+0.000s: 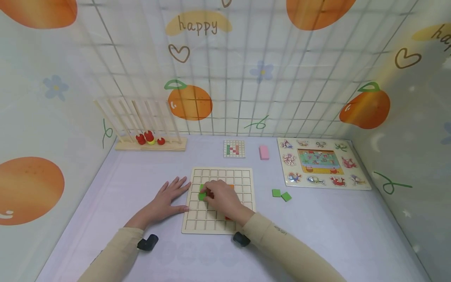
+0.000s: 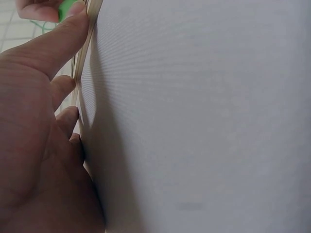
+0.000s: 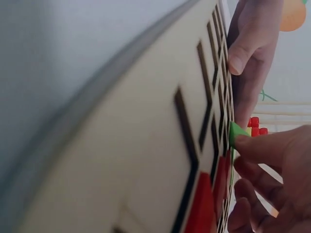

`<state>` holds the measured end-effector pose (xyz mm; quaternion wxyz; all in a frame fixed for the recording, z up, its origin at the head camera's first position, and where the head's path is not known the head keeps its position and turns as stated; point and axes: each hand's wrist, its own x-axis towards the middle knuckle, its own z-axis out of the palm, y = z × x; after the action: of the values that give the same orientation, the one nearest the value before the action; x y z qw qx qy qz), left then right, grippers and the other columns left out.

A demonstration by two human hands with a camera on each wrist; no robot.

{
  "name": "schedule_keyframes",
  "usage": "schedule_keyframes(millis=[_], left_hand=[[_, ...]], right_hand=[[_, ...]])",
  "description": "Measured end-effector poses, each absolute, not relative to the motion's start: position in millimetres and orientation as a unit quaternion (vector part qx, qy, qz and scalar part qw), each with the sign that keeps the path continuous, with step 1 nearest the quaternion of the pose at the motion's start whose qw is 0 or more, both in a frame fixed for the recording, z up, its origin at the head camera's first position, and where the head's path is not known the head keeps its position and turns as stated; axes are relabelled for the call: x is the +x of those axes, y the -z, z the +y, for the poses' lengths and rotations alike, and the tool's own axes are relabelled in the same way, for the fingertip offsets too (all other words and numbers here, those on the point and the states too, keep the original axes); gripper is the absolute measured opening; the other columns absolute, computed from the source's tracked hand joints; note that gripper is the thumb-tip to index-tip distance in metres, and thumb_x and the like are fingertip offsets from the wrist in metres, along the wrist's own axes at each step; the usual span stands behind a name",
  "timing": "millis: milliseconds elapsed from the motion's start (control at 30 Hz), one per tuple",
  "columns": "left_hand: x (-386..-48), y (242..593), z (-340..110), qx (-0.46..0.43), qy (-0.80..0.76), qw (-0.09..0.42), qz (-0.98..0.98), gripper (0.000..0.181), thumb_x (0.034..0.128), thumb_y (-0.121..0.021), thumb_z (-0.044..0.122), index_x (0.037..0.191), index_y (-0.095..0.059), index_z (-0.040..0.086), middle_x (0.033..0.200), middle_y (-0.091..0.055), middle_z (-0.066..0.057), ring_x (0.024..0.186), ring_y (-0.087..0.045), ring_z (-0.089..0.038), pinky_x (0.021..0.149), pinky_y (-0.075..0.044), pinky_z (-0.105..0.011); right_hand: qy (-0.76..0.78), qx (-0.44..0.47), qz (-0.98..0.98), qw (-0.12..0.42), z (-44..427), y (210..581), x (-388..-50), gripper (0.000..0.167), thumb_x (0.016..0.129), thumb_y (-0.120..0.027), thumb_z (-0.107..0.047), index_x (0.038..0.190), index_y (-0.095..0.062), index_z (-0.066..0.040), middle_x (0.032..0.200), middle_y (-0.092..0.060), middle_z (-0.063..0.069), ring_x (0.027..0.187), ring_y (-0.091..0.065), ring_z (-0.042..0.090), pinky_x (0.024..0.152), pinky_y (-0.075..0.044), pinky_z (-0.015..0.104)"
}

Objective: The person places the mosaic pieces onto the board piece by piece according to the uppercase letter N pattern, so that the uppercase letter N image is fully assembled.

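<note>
A wooden board (image 1: 197, 225) with a square grid lies on the table. My right hand (image 1: 225, 197) is over it and pinches a green square tile (image 1: 202, 196) between thumb and fingertips. The right wrist view shows that green tile (image 3: 237, 132) tilted against the board. More green shows just beyond it on the grid. Red tiles (image 3: 200, 208) sit in grid cells, and an orange tile (image 1: 232, 186) peeks out past the right hand, which hides part of the board. My left hand (image 1: 165, 203) has its fingers spread, its thumb and fingertips at the board's left edge.
Two loose green tiles (image 1: 276, 193) lie right of the board. Behind it are a small pattern card (image 1: 234, 149) and a pink block (image 1: 264, 152). A sea-animal puzzle (image 1: 327, 182) lies at the right. At back left stands a wooden peg rack (image 1: 151, 147) with red and yellow beads.
</note>
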<state>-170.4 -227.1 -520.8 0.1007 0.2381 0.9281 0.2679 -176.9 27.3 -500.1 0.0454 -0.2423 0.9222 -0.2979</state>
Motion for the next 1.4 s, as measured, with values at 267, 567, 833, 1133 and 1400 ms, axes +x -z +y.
schedule_keyframes(millis=[267, 567, 833, 1133, 1400], left_hand=[[-170.8, 521.3, -227.2, 0.237, -0.268, 0.100, 0.929, 0.088, 0.0889, -0.075, 0.051, 0.159, -0.036, 0.015, 0.169, -0.021, -0.010, 0.156, -0.009, -0.037, 0.124, 0.000, -0.060], [-171.1, 521.1, -226.8, 0.237, -0.268, 0.099, 0.928, 0.087, 0.0888, -0.075, 0.050, 0.159, -0.037, 0.015, 0.169, -0.021, -0.011, 0.156, -0.009, -0.038, 0.124, 0.000, -0.060], [-171.6, 524.4, -227.6, 0.238, -0.269, 0.099, 0.928, 0.087, 0.0889, -0.074, 0.051, 0.159, -0.037, 0.015, 0.169, -0.021, -0.010, 0.156, -0.008, -0.037, 0.124, 0.000, -0.060], [-170.9, 523.1, -227.3, 0.238, -0.271, 0.099, 0.927, 0.088, 0.0888, -0.074, 0.052, 0.159, -0.036, 0.015, 0.169, -0.021, -0.010, 0.156, -0.008, -0.037, 0.124, 0.000, -0.060], [-171.2, 523.7, -226.6, 0.232, -0.263, 0.104, 0.931, 0.089, 0.0878, -0.075, 0.052, 0.159, -0.036, 0.016, 0.169, -0.020, -0.009, 0.156, -0.007, -0.036, 0.124, 0.000, -0.059]], right_hand=[[0.260, -0.243, 0.934, 0.028, 26.0, 504.6, -177.4, 0.017, 0.091, -0.078, -0.022, 0.108, -0.076, -0.022, 0.110, -0.066, -0.010, 0.094, -0.052, 0.010, 0.077, -0.049, 0.019], [0.247, -0.247, 0.937, 0.024, 26.0, 501.8, -176.0, 0.015, 0.092, -0.076, -0.023, 0.107, -0.079, -0.020, 0.111, -0.068, -0.007, 0.092, -0.053, 0.011, 0.074, -0.049, 0.019], [0.248, -0.240, 0.938, 0.027, 26.8, 499.8, -174.9, 0.018, 0.092, -0.076, -0.022, 0.110, -0.078, -0.021, 0.113, -0.067, -0.007, 0.096, -0.054, 0.012, 0.078, -0.050, 0.020], [0.286, -0.222, 0.932, 0.034, 38.7, 497.5, -172.0, 0.018, 0.092, -0.076, -0.023, 0.110, -0.078, -0.020, 0.104, -0.066, -0.008, 0.095, -0.054, 0.012, 0.076, -0.051, 0.024], [0.317, -0.197, 0.926, 0.059, 59.5, 492.9, -161.7, 0.016, 0.094, -0.072, -0.023, 0.110, -0.077, -0.020, 0.097, -0.063, -0.010, 0.082, -0.051, 0.009, 0.069, -0.048, 0.024]])
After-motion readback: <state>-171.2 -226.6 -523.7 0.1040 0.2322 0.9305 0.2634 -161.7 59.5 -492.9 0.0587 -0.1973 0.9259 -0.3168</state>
